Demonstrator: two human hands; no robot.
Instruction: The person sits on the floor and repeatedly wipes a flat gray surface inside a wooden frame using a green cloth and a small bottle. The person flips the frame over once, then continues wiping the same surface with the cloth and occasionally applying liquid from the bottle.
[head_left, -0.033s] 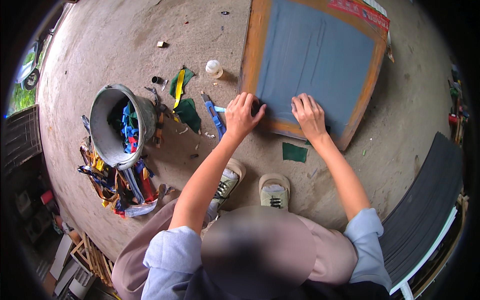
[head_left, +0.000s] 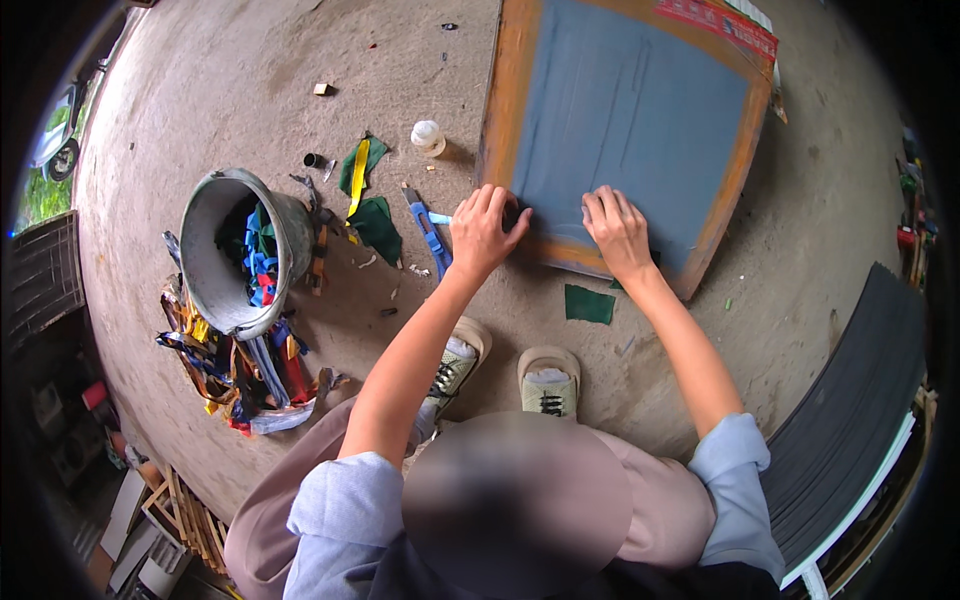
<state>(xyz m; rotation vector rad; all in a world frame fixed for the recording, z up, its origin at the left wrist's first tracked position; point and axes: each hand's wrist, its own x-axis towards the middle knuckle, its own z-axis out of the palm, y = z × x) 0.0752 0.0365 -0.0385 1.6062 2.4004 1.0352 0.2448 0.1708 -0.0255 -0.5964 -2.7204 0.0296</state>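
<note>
A blue-grey board (head_left: 640, 110) with an orange-brown border lies on the floor in front of me. My left hand (head_left: 484, 232) is at its near left corner, fingers curled and thumb stretched toward a small dark patch; what the fingers hold is hidden. On the near part of the blue surface rests my right hand (head_left: 620, 230), its fingers bent and pressed together, with anything under them out of sight. A blue utility knife (head_left: 428, 234) lies just left of my left hand. Below the board's near edge is a dark green scrap (head_left: 589, 305).
A grey bucket (head_left: 200, 262) holding coloured scraps stands at the left, with a heap of strips (head_left: 270, 390) beside it. Green cloth pieces (head_left: 376, 228), a yellow strip (head_left: 358, 178) and a small clear bottle (head_left: 428, 139) lie farther off. Dark ribbed sheets (head_left: 850, 400) are at the right.
</note>
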